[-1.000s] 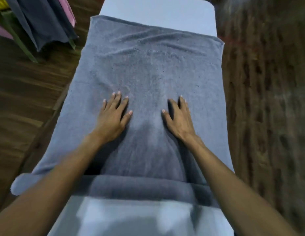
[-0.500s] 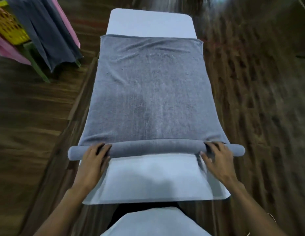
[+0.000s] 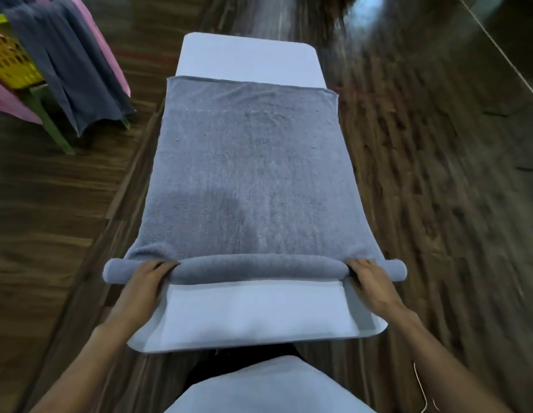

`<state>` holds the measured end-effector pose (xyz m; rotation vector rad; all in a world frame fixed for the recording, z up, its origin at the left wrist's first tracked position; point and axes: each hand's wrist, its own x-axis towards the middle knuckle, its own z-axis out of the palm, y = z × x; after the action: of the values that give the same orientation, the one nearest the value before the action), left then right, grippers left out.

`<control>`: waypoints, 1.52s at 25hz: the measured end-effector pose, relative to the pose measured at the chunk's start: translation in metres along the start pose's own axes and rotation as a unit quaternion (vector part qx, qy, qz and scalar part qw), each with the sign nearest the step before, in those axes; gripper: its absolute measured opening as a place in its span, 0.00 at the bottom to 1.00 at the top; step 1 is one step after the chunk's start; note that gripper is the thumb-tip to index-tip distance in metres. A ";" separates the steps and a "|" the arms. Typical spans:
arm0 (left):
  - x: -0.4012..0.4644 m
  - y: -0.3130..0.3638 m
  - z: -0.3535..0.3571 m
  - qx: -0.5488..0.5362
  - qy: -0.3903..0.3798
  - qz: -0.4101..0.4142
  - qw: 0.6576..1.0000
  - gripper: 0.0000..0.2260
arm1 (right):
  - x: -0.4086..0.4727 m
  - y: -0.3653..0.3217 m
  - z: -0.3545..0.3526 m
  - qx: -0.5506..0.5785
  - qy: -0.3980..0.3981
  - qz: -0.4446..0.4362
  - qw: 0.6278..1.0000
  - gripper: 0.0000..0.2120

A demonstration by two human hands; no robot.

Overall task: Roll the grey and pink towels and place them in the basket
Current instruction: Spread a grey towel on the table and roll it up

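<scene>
Since the earlier frame, both hands had shifted little, and the roll was slightly thicker. Left hand (image 3: pixel 146 281) and right hand (image 3: pixel 371 280) had fingers clamped on the grey towel (image 3: pixel 253 174) roll at the counter's (image 3: pixel 250 311) 6 o'clock end. Most lay unrolled; pink towel (image 3: pixel 107 52) and basket (image 3: pixel 9 58) waited at 10 o'clock.

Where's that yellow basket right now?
The yellow basket sits at the far left edge of the head view, on a green stand, with a dark grey towel and pink towels draped beside it.
</scene>
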<state>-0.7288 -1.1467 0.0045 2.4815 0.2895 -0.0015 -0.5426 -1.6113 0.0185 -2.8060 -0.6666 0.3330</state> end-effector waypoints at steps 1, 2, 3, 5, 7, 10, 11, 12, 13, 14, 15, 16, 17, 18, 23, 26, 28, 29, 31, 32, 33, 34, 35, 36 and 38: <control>0.003 -0.005 -0.005 0.007 -0.024 0.013 1.000 0.20 | -0.005 0.003 -0.004 -0.002 -0.042 -0.012 0.999 0.14; 0.011 -0.008 -0.011 0.014 -0.051 0.033 0.998 0.18 | -0.004 0.008 -0.007 0.013 -0.077 -0.018 0.997 0.14; 0.020 -0.010 -0.016 0.008 -0.072 0.044 0.996 0.16 | 0.000 0.010 -0.011 0.053 -0.101 -0.016 0.993 0.14; 0.041 -0.004 -0.026 -0.009 -0.090 0.001 0.996 0.14 | 0.015 0.011 -0.016 0.160 -0.101 0.028 0.982 0.15; 0.050 0.003 -0.026 -0.011 -0.037 -0.044 0.998 0.15 | 0.023 0.006 -0.013 0.165 0.018 0.071 0.984 0.13; 0.019 0.015 -0.014 0.140 0.094 -0.006 0.986 0.09 | 0.004 -0.002 0.003 -0.005 0.173 0.070 0.982 0.08; 0.004 0.016 -0.006 0.166 0.107 -0.005 0.980 0.13 | -0.007 -0.005 0.009 -0.024 0.183 0.047 0.982 0.11; -0.010 0.018 0.003 0.180 0.106 -0.009 0.978 0.17 | -0.018 -0.005 0.016 -0.030 0.181 0.023 0.983 0.15; -0.020 0.017 0.012 0.193 0.099 -0.011 0.976 0.20 | -0.026 -0.004 0.024 -0.036 0.172 0.004 0.984 0.19; -0.024 0.016 0.019 0.205 0.096 -0.005 0.974 0.22 | -0.028 0.000 0.028 -0.042 0.162 -0.010 0.986 0.21; -0.021 0.013 0.021 0.214 0.092 0.002 0.973 0.22 | -0.024 0.004 0.028 -0.042 0.150 -0.015 0.988 0.21; -0.014 0.012 0.019 0.211 0.090 0.003 0.973 0.21 | -0.015 0.006 0.025 -0.028 0.135 -0.011 0.990 0.21; -0.004 0.013 0.015 0.201 0.087 -0.008 0.976 0.21 | -0.004 0.007 0.022 -0.006 0.121 -0.002 0.993 0.19; 0.006 0.015 0.012 0.193 0.087 -0.021 0.977 0.21 | 0.007 0.006 0.017 0.015 0.113 0.006 0.993 0.18; 0.012 0.019 0.000 0.135 0.071 -0.023 0.988 0.18 | 0.011 0.012 0.007 0.048 0.054 0.004 0.997 0.15; 0.004 0.007 -0.005 0.150 0.005 0.006 0.989 0.18 | 0.010 0.029 0.002 0.019 -0.063 0.000 0.998 0.19; 0.023 -0.004 -0.008 0.113 -0.035 -0.009 0.993 0.17 | 0.027 0.034 -0.004 0.064 -0.114 0.022 0.991 0.19; 0.034 -0.006 -0.011 0.079 -0.024 -0.032 0.996 0.16 | 0.035 0.031 -0.008 0.117 -0.090 0.043 0.988 0.18; 0.046 -0.002 -0.014 0.069 0.045 -0.080 0.993 0.12 | 0.042 0.020 -0.013 0.167 0.030 0.090 0.981 0.13; 0.044 0.003 -0.014 0.104 0.083 -0.090 0.987 0.10 | 0.038 0.011 -0.015 0.136 0.093 0.104 0.981 0.11; 0.037 0.011 -0.013 0.146 0.113 -0.085 0.979 0.08 | 0.031 0.003 -0.012 0.075 0.142 0.102 0.982 0.09; 0.024 0.018 -0.007 0.178 0.129 -0.071 0.973 0.08 | 0.019 -0.002 -0.005 0.015 0.179 0.078 0.981 0.09; 0.010 0.025 -0.001 0.191 0.133 -0.060 0.971 0.11 | 0.006 -0.005 0.004 -0.023 0.201 0.052 0.978 0.10; -0.003 0.029 0.005 0.191 0.130 -0.053 0.971 0.15 | -0.006 -0.006 0.013 -0.042 0.200 0.035 0.978 0.14; -0.017 0.025 0.019 0.181 0.106 -0.053 0.976 0.20 | -0.018 0.001 0.029 -0.061 0.164 0.020 0.984 0.24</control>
<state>-0.7391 -1.1812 0.0058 2.8284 0.5554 0.1831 -0.5659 -1.6150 -0.0067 -2.8928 -0.5711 -0.1696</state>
